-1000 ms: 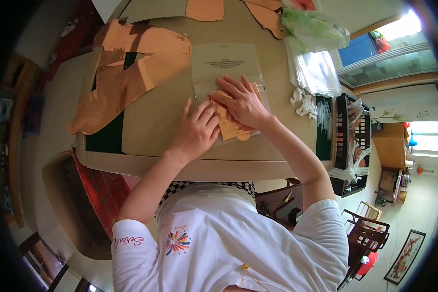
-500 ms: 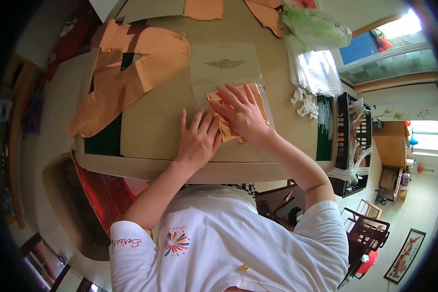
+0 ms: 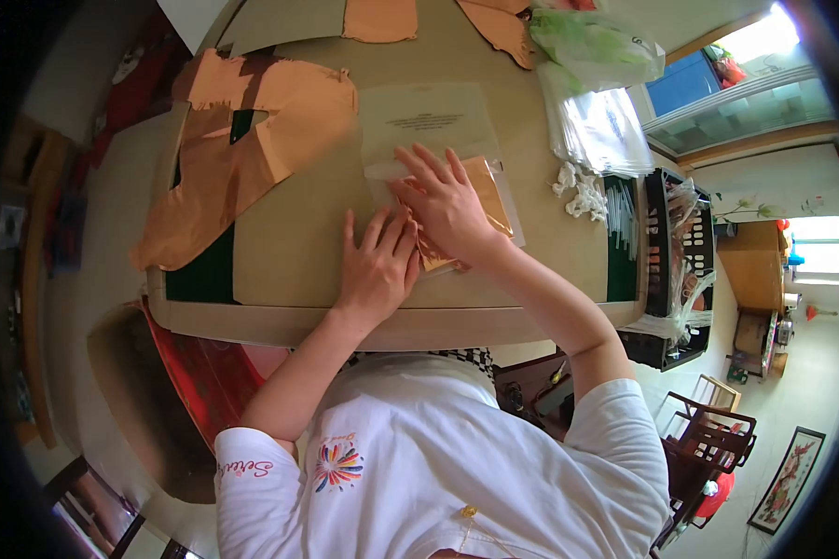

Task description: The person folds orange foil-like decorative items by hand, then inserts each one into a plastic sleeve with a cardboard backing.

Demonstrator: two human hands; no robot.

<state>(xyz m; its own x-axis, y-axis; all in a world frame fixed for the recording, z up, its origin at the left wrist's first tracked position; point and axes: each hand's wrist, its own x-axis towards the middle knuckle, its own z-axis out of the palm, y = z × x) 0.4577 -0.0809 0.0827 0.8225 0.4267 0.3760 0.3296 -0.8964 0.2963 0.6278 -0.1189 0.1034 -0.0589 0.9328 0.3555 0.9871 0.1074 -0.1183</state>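
A folded, shiny copper-coloured piece [image 3: 488,198] lies on a clear plastic bag [image 3: 429,116] with printed lines near its top end. My right hand [image 3: 452,216] is spread flat over the folded piece, fingers stretched and pressing on its upper left part. Beside it, my left hand [image 3: 378,265] rests palm down with fingers apart, its fingertips at the left edge of the piece. Neither hand grips anything. Part of the folded piece is hidden under my right hand.
A large copper-coloured sheet of material [image 3: 298,121] lies at the table's left, with more pieces [image 3: 380,20] at the far edge. On the right are a stack of clear bags [image 3: 601,135], crumpled white bits [image 3: 584,197], thin clear strips [image 3: 622,219] and a black basket [image 3: 660,265].
My right hand has slid a little left and away from me across the folded piece, uncovering more of its right side. My left hand stays nearly in place.
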